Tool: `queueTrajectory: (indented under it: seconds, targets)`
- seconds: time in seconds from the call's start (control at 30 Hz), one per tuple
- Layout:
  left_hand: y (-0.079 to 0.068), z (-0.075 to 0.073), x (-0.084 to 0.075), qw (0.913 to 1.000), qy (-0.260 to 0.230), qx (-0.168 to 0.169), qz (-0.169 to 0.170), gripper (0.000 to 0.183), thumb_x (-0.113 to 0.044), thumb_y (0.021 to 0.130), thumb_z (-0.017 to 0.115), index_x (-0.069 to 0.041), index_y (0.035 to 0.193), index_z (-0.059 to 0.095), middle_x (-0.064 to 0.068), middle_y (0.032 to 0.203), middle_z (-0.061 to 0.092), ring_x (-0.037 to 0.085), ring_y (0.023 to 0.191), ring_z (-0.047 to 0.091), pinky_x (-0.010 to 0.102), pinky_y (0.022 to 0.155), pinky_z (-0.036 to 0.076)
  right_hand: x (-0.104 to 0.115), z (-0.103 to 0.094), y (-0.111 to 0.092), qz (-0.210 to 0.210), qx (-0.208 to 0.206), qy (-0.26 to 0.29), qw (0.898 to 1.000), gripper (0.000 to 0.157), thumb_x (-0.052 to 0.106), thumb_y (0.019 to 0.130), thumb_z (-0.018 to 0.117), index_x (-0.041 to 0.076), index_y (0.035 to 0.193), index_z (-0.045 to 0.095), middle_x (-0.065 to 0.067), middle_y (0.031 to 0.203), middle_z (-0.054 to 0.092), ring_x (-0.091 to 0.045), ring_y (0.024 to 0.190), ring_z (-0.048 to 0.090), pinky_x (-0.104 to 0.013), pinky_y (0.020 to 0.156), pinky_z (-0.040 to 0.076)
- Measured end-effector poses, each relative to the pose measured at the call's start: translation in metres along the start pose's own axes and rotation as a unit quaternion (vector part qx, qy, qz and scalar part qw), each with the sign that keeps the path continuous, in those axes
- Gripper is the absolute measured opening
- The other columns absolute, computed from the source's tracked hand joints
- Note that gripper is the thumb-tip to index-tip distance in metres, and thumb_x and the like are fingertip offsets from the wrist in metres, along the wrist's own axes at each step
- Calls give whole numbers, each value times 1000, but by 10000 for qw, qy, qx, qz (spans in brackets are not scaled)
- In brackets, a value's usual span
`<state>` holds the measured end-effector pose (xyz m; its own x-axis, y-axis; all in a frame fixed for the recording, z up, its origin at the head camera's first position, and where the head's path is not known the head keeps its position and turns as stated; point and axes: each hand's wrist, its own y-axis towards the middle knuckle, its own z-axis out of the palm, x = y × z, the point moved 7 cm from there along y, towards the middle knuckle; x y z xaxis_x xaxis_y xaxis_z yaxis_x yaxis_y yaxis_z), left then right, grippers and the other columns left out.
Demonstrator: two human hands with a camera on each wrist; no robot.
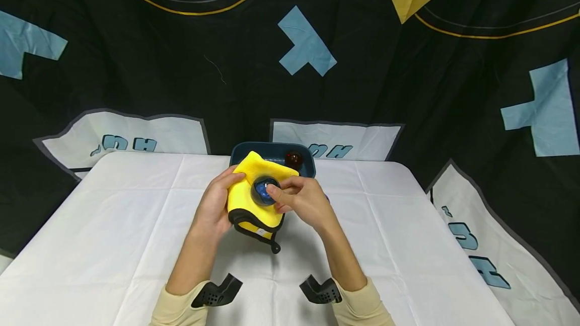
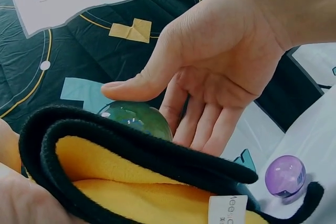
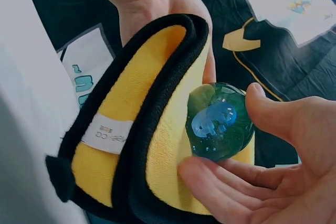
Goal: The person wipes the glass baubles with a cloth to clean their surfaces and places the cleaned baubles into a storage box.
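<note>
To wipe well, the glossy blue-green glass ball [image 3: 219,121] should turn a little at a time against the folded yellow microfibre cloth with black edging [image 3: 152,124], so every side meets the pile, while a firm pinch guards against a slip. The right hand [image 1: 302,199] pinches the ball between thumb and fingertips, pressed into the cloth above the white-covered table [image 1: 113,225]. The left hand [image 1: 216,204] cups the cloth from behind, fingers curled round its fold. A dark blue tray [image 1: 308,162] behind holds a reddish ball [image 1: 293,158]; a purple ball [image 2: 285,176] lies nearby
</note>
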<state>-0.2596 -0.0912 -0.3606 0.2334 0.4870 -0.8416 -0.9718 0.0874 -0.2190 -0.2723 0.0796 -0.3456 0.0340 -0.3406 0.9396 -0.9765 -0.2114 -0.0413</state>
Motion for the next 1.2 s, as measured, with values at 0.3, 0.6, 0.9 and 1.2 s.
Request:
queueTrajectory:
  seconds: [0.3, 0.6, 0.9, 1.2]
  targets:
    - [-1, 0, -2, 9999, -90, 20, 43, 48, -17, 105, 44, -16, 153, 37, 5, 148, 38, 20, 135, 42, 28, 112, 46, 9, 3, -3, -674, -228, 173, 9973, 42, 33, 91, 76, 19, 129, 65, -4, 125, 69, -23, 115, 65, -41, 100, 56]
    - [-1, 1, -1, 9999, -120, -5, -43, 50, -16, 104, 45, -16, 153, 37, 5, 150, 37, 21, 135, 42, 29, 112, 46, 13, 0, -5, -604, 476, 410, 9962, 50, 12, 84, 80, 20, 132, 68, 2, 134, 66, -24, 123, 61, -44, 104, 54]
    - [-1, 2, 0, 9999, -58, -10, -106, 50, -18, 104, 46, -16, 152, 37, 7, 151, 38, 22, 135, 43, 30, 108, 49, 12, -2, -4, -568, 327, 222, 9976, 52, 7, 80, 83, 19, 128, 68, -1, 126, 70, -25, 117, 64, -43, 98, 57]
    - [-1, 3, 2, 9999, 58, 38, -72, 49, -17, 103, 45, -15, 152, 39, 6, 146, 39, 22, 132, 42, 29, 107, 50, 6, -6, -4, -91, 12, 47, 9999, 46, 26, 80, 87, 9, 120, 71, -6, 100, 76, -20, 83, 72, -35, 82, 61]
